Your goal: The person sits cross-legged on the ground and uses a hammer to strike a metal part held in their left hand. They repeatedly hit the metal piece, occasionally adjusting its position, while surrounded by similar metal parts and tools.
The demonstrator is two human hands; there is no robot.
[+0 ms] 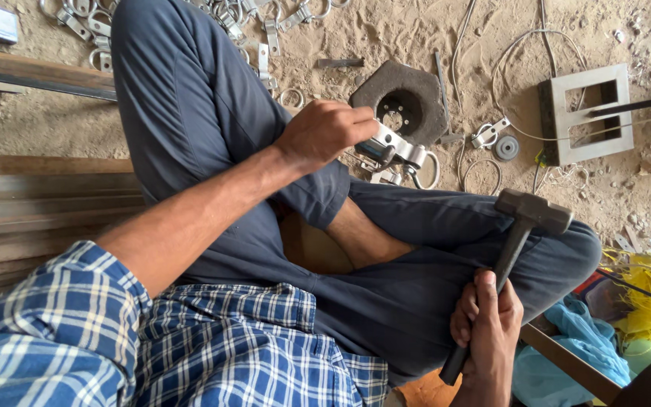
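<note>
Clamp held at the block, hammer raised beside the knee.

The left hand (324, 132) pinches a metal clamp (395, 148) against the near edge of a dark holed block (404, 94) on the sandy floor (416, 34). The right hand (487, 332) is wrapped tight on a hammer (518, 234), head over the knee, open air between it and the clamp. More clamps (265, 30) lie beyond the leg. Fingers hide part of the clamp.

Soft, even daylight (sharp throughout)
</note>
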